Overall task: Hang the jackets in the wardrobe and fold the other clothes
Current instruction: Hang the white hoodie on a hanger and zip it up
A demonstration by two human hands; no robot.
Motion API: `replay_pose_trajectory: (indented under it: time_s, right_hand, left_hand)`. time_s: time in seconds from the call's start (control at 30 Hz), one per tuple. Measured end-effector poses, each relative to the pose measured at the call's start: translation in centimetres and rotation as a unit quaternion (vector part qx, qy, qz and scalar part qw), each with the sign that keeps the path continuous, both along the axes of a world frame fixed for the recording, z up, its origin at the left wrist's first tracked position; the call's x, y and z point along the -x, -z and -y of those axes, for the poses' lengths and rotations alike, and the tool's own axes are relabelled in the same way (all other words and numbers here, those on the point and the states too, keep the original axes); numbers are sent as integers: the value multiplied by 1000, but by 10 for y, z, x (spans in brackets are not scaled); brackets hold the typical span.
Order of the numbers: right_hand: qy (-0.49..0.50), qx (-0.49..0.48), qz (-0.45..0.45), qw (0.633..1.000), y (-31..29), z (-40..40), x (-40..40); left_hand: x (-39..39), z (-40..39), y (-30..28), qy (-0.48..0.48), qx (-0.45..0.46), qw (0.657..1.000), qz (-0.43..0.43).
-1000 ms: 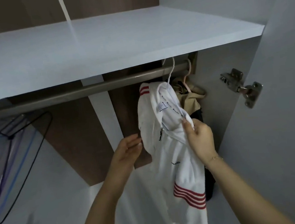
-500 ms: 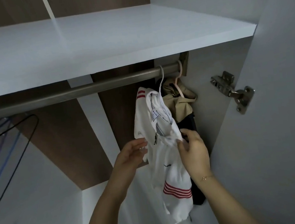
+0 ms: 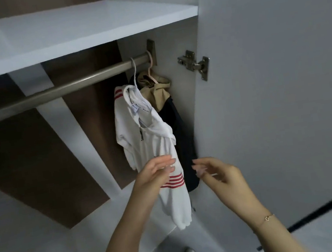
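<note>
At the far right end of the rail (image 3: 53, 92), we see the white jacket (image 3: 152, 140) on its hanger, hard against the dark and tan jackets (image 3: 168, 104) by the side wall. Rail left of it is free; shelf (image 3: 75, 36) edge sits just above. Left hand (image 3: 157, 175): fingers straight and relaxed, in front of the sleeve's red stripes, contact unclear. Right hand (image 3: 221, 179): fingers loosely spread, holding nothing, just right of it.

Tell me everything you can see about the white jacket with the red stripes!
The white jacket looks like soft knit cloth, with red stripes at the shoulder and lower down and a dark zip pull at the collar. It hangs a bit crumpled on a white hanger hooked over the metal rail, beside a tan and black jacket. The left hand is in front of it, fingers straight; the right hand is apart.
</note>
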State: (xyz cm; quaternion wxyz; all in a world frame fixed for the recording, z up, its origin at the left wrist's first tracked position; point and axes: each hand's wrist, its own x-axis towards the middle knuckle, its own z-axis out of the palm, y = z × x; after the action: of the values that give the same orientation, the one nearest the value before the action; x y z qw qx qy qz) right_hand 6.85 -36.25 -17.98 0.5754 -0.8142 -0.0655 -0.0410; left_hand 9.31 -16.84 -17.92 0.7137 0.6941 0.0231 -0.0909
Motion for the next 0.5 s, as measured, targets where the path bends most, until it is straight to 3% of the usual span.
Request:
replay_pose_trajectory:
  time_s: [0.17,0.33,0.5]
  right_hand:
    - [26,6,-79,997,11,21,97]
    - [160,-35,-115,980,18,52,194]
    - [290,-79,-103,948,18,95,287]
  left_hand:
    - [70,20,12,87,39,995,21]
    - [131,69,27,157,56,986,-15]
    - [184,137,23,286,39,957,-28]
